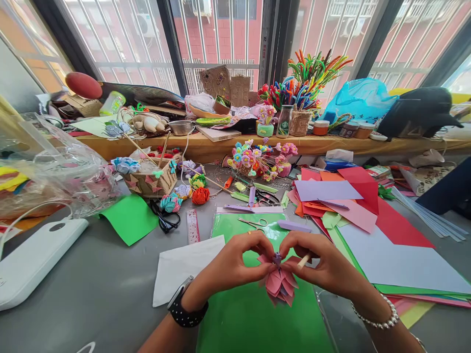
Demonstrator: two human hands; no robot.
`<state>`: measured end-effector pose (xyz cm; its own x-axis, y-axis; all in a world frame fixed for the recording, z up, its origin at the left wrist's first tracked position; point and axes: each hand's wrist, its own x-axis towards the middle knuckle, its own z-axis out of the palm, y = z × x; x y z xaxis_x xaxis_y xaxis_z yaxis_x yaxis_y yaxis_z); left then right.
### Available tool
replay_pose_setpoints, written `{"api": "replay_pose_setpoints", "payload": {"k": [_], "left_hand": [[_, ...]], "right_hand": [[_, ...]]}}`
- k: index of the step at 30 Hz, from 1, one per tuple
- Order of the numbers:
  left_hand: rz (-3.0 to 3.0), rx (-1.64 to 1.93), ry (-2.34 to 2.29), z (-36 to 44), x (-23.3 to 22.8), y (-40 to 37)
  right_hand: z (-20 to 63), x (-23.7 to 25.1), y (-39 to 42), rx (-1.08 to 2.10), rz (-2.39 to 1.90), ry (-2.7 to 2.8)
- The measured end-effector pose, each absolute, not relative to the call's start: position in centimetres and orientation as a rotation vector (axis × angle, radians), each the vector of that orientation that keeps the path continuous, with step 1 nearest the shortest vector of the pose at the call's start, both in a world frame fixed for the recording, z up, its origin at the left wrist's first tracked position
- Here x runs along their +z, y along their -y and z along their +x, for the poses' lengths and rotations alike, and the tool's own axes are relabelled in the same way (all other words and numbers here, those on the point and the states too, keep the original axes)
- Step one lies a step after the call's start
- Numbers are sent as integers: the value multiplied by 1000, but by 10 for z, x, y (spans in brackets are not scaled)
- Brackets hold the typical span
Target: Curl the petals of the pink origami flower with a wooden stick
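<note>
Over the green sheet point(235, 318), a pink folded paper flower point(280, 287) with a small purple middle is held between both hands. My left hand point(250, 257) pinches the purple piece point(277, 258) at the flower's top between thumb and index finger. From the other side my right hand point(312, 260) pinches the same spot. A thin pale wooden stick point(303, 261) also sits in the right hand's fingers. Small scissors point(253, 224) lie on the green sheet beyond the hands, near a purple paper strip point(294, 226). The fingertips partly cover the flower's upper part.
Coloured paper sheets point(401, 262) are stacked at the right. A white sheet point(176, 267), a ruler point(193, 226) and a white power bank point(40, 264) lie to the left. Behind them stand a basket point(150, 181), paper flowers point(200, 195) and a crowded window ledge point(206, 147).
</note>
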<state>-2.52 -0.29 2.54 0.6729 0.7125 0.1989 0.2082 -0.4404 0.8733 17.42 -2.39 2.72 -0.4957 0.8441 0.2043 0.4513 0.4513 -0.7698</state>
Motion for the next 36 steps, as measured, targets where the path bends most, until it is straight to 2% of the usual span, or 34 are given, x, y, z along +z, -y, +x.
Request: {"api": "replay_pose_setpoints", "payload": {"k": [30,36], "left_hand": [[2011,741,-689,-25,21,0],[2078,788,-703,-24,19,1]], "right_hand": [[168,19,23,856,-1137,2102],[167,19,23,768,-1123,2127]]}}
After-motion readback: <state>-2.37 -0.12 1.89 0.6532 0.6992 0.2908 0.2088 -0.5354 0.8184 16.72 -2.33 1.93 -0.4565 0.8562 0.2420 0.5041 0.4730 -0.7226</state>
